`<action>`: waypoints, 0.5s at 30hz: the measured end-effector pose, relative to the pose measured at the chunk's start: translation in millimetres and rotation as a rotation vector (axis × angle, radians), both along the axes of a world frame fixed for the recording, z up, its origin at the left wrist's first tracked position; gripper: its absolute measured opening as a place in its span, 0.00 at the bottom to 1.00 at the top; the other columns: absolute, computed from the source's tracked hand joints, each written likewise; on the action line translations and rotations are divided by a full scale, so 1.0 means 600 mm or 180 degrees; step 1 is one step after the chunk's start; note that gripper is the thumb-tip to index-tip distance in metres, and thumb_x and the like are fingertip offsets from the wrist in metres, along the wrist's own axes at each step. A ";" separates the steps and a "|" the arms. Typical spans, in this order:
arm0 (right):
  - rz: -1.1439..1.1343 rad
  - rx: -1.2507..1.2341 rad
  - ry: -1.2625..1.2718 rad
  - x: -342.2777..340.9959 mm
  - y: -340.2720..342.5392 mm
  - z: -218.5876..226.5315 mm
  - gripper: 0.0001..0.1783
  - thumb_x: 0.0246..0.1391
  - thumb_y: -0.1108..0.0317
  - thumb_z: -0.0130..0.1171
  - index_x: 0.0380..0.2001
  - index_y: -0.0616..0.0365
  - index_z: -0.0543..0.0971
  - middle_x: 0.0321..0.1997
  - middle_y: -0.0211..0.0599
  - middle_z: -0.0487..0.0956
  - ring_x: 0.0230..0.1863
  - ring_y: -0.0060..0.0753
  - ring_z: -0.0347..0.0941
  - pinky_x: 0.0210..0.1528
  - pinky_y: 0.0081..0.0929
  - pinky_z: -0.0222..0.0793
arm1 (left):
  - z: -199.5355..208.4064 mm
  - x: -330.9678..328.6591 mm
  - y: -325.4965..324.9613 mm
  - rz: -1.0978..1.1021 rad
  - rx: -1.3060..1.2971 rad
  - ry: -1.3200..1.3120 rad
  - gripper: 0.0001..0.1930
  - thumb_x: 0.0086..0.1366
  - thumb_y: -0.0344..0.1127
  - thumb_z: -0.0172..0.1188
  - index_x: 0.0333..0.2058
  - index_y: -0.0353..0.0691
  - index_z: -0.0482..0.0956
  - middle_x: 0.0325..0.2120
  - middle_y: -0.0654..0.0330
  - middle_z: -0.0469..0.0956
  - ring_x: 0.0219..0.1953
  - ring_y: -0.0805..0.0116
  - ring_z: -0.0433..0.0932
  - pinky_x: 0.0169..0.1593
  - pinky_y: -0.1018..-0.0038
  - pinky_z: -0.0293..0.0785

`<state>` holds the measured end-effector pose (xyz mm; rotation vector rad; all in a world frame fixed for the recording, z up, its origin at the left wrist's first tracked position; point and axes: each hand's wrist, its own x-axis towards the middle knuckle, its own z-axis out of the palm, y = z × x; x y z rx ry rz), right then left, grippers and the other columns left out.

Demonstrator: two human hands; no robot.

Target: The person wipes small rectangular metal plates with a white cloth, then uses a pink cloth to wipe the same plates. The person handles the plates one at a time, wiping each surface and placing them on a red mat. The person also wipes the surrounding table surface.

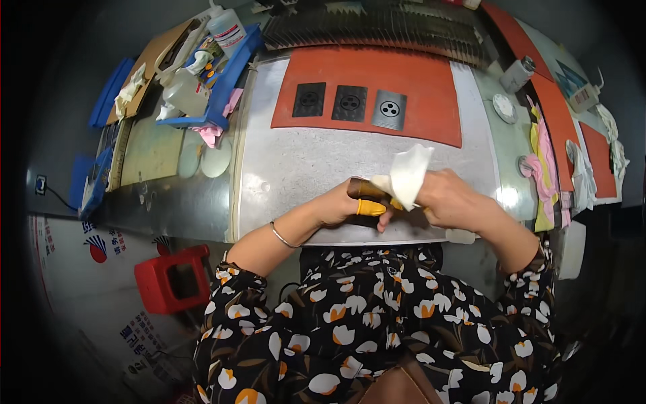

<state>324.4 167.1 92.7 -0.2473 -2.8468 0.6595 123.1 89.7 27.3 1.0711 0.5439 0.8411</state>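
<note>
My left hand (336, 204), a yellow finger cot (369, 208) on one finger, grips a dark brownish, glossy plate (361, 189) near the table's front edge. Pinched in my right hand (452, 200) is a white cloth (410, 176), bunched against the plate and standing up in front of my fingers. The cloth and my fingers hide much of the plate. Beyond my hands, three square plates with round three-hole centres lie in a row on a red mat (431, 128): a black one (309, 99), a dark one (349, 104) and a silvery one (389, 110).
A blue tray (229, 84) with bottles stands at the far left. Along the back, many thin plates stand in a rack (377, 30). To the right are a bottle (517, 74), a round white disc (504, 108) and pink cloth (540, 176). A red stool (151, 286) is on the floor left.
</note>
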 end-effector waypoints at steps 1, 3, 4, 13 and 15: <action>-0.0061 0.0078 -0.0179 0.012 0.003 -0.013 0.25 0.30 0.80 0.50 0.40 0.57 0.73 0.31 0.45 0.74 0.31 0.49 0.72 0.29 0.39 0.69 | -0.002 -0.003 0.002 -0.0023 -0.0025 0.0001 0.09 0.57 0.33 0.55 0.32 0.32 0.73 0.21 0.59 0.74 0.26 0.71 0.73 0.34 0.75 0.71; -0.0077 -0.0028 -0.0115 0.022 -0.002 -0.024 0.25 0.30 0.80 0.50 0.40 0.57 0.73 0.31 0.45 0.74 0.32 0.49 0.72 0.29 0.39 0.69 | -0.005 -0.004 0.000 -0.0096 -0.0081 -0.0001 0.09 0.57 0.33 0.54 0.30 0.31 0.72 0.21 0.59 0.73 0.25 0.70 0.74 0.34 0.75 0.71; -0.0097 -0.0081 -0.0085 0.024 -0.002 -0.026 0.25 0.30 0.80 0.50 0.39 0.57 0.74 0.30 0.45 0.74 0.32 0.49 0.72 0.29 0.39 0.69 | -0.005 -0.005 -0.001 -0.0120 -0.0151 -0.0012 0.09 0.57 0.33 0.54 0.31 0.31 0.72 0.21 0.59 0.73 0.25 0.70 0.74 0.34 0.75 0.71; -0.0090 -0.0249 -0.0504 -0.018 0.012 0.011 0.23 0.32 0.79 0.49 0.39 0.59 0.72 0.33 0.49 0.74 0.34 0.53 0.71 0.34 0.41 0.68 | 0.004 0.003 0.010 -0.0214 -0.0222 0.0188 0.13 0.59 0.39 0.55 0.32 0.32 0.71 0.24 0.57 0.73 0.28 0.65 0.74 0.35 0.70 0.71; -0.0095 -0.0363 -0.0354 -0.008 0.015 -0.008 0.24 0.32 0.79 0.48 0.41 0.59 0.71 0.35 0.50 0.74 0.36 0.53 0.70 0.35 0.42 0.67 | 0.002 -0.009 0.008 -0.0072 -0.0109 0.0025 0.14 0.58 0.39 0.55 0.34 0.32 0.71 0.24 0.56 0.73 0.29 0.65 0.74 0.35 0.70 0.71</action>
